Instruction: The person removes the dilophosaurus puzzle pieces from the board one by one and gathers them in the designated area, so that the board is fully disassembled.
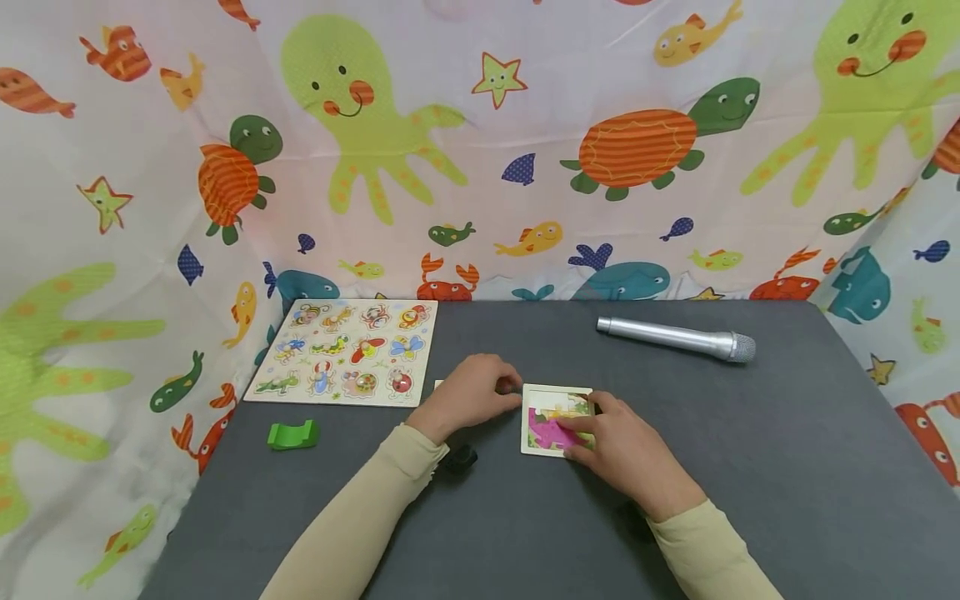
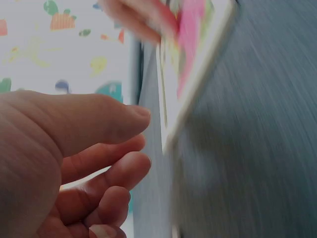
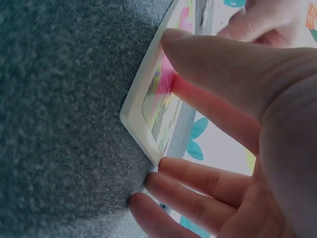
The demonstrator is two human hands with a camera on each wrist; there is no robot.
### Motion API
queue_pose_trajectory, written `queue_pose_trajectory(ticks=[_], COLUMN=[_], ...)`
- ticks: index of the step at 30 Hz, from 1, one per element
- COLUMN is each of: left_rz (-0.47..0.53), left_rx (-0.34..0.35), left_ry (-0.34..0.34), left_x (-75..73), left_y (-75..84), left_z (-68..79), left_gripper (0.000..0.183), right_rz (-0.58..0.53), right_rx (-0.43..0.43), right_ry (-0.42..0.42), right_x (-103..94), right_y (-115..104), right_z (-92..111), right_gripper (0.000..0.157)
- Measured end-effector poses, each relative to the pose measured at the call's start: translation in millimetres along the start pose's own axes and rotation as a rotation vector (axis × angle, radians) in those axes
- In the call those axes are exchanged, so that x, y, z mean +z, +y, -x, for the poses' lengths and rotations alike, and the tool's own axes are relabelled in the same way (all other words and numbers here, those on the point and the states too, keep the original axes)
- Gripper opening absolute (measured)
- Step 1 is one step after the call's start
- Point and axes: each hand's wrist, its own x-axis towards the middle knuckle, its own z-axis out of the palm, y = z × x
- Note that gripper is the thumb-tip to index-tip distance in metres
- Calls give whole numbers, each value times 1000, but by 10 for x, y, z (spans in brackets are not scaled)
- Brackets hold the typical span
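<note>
A small framed jigsaw puzzle (image 1: 535, 444) with a pink and green picture lies flat on the table; its far part looks pale. My right hand (image 1: 632, 446) holds it at the right side: in the right wrist view the thumb lies on the frame (image 3: 133, 106), the index fingertip touches the pink part, and another finger meets a corner. Just off the puzzle's left edge is my left hand (image 1: 474, 393). Its thumb and fingers bend loosely with a gap between them, and nothing shows there in the left wrist view. A pale edge (image 1: 439, 384) peeks out behind that hand, mostly hidden.
A wooden peg board with insect pictures (image 1: 341, 354) lies at the back left. In front of it sits a green curved block (image 1: 292, 435). A silver microphone (image 1: 675, 337) lies at the back right. A sea-animal curtain (image 1: 517, 108) borders the grey table (image 1: 765, 450).
</note>
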Motion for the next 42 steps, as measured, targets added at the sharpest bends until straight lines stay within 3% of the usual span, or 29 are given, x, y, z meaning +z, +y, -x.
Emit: queue_pose_trajectory(ticks=[5, 12, 21, 42], left_rz=[35, 69, 102, 99], left_rx=[66, 78, 23, -9], left_ry=[-50, -85, -98, -93], left_x=[159, 309, 330, 378], left_y=[276, 442, 497, 550], left_z=[-231, -403, -397, -436], left_gripper=[14, 6, 7, 13], right_rz=[-24, -46, -43, -40], right_rx=[-26, -38, -56, -54], right_ry=[14, -5, -28, -26], right_x=[-7, -30, -43, -52], right_y=[32, 66, 41, 78], right_z=[13, 30, 18, 21], right_gripper=[42, 44, 43, 43])
